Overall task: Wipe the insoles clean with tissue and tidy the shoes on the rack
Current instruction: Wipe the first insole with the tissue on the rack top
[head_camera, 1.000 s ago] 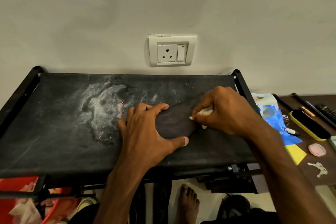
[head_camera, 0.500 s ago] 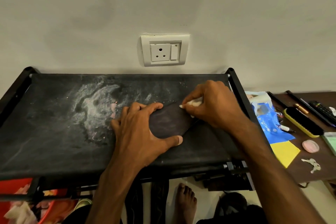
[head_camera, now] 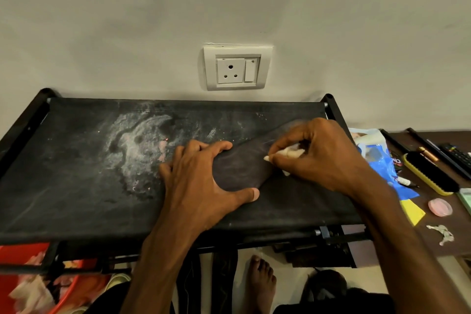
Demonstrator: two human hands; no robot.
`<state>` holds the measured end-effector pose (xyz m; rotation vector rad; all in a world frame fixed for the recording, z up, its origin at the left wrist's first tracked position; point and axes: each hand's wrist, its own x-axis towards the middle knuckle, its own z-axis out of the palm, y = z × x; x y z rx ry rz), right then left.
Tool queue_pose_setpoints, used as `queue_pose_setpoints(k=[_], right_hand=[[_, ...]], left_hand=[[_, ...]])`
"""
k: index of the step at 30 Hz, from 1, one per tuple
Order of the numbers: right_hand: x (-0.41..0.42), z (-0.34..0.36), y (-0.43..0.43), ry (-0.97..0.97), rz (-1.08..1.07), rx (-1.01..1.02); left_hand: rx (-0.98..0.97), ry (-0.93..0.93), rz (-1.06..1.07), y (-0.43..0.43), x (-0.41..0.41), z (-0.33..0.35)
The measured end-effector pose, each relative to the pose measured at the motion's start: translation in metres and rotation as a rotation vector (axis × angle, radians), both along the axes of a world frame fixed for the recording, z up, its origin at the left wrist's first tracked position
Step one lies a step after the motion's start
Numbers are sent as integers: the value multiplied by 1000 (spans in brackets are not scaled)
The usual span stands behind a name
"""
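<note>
A dark insole [head_camera: 242, 168] lies flat on the top shelf of the black shoe rack [head_camera: 76, 199], right of centre. My left hand [head_camera: 201, 181] rests on its near end, fingers and thumb spread on either side of it, holding it down. My right hand [head_camera: 316, 155] grips a wad of white tissue [head_camera: 290, 154] and presses it onto the insole's far half. Most of the tissue is hidden inside the fist. No shoes stand on the top shelf.
White dusty smears [head_camera: 137, 145] cover the shelf's left middle. A wall socket [head_camera: 237, 67] sits above the rack. At right, a brown table [head_camera: 438, 242] holds a yellow-and-black brush [head_camera: 430, 173], a blue packet [head_camera: 382, 163], a marker, a pink disc [head_camera: 440, 207] and keys. A red basket [head_camera: 30, 285] is lower left; a dark shoe [head_camera: 323, 285] is on the floor.
My right hand has rubbed the tissue a short way along the insole. My left hand has kept its hold on the near end. The view has shifted slightly.
</note>
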<state>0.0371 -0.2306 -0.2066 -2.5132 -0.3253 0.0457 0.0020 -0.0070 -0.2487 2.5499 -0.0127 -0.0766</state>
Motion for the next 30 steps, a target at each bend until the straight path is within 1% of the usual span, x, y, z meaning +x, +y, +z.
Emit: queue_pose_setpoints(k=[2,7,10,14,16,18,21,25,27,30], right_hand=[[2,-7,6,-41,-33,-9],[8,-9,22,-94,-48,-115],[11,-8,27,-55,-68,-152],[8,-2,16,93,-24,-185],[4,-1,9,149,15,-159],[1,-2,6,185,18,-86],[0,-5,9,158,-6,-37],[-3,-9,25,158,51,-51],[-3,-6,25,161,52,-91],[-1,-1,12,137,-15,-162]], left_hand=[[-4,-2,-1,0,0,1],[28,-21,-9,1,3,3],[50,-17,-12,2,5,3],[37,-8,-29,1,4,2],[43,3,-28,0,4,3],[53,1,-24,1,5,3],[64,-9,-22,2,8,3],[58,-9,-35,3,8,3],[52,-7,-42,4,8,3],[53,4,-59,4,8,5]])
